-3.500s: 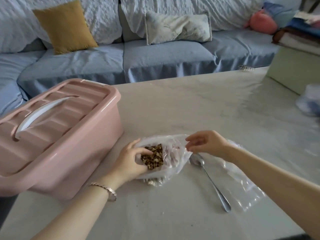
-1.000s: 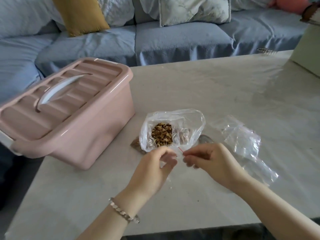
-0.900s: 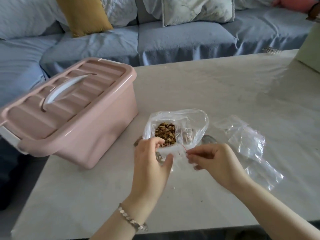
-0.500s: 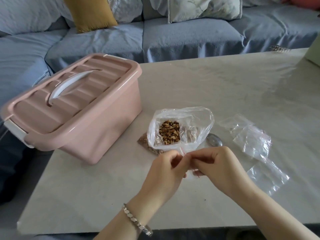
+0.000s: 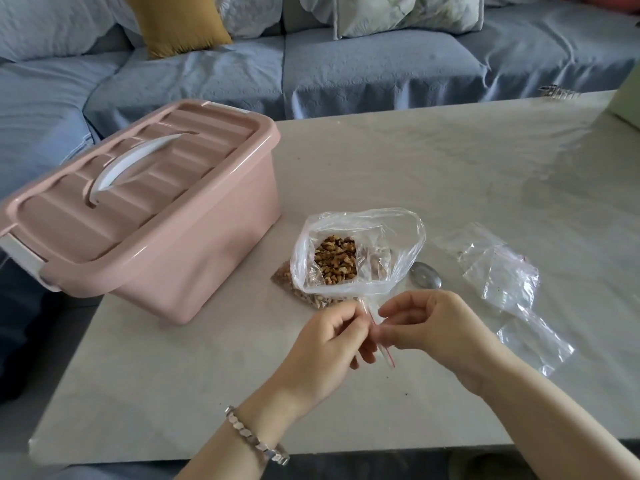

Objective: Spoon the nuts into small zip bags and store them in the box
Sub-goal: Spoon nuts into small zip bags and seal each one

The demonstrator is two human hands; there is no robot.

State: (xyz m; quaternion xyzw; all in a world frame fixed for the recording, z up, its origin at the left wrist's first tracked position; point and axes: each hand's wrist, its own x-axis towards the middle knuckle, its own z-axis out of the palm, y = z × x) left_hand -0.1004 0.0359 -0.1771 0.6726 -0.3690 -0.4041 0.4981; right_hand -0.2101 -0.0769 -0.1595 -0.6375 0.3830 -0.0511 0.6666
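The pink box stands at the left of the table. Its lid is closed and the white handle lies flat on top. The box is well apart from both hands. Just beside it, to the right, sits the large clear bag with its mouth open toward the camera. The nuts are seen inside, and more nuts show through plastic at its lower left edge. This bag lies just beyond the hands, near their fingertips.

In front of it is the left hand, with a metal bracelet on the wrist. Its fingers are curled and it pinches the small zip bag at the edge. The right hand pinches the same bag from the other side, between thumb and forefinger. So the bag is held above the table between the two hands, and its red strip runs slanted down between them. I cannot tell if its mouth is open or sealed.

Behind the right hand, the bowl of the spoon lies on the table just beside the large bag's right edge. Its handle is hidden by the hand. Further right, a loose heap of empty zip bags lies flat, near the right wrist but apart from it. Beyond the table is a blue sofa with a yellow cushion.
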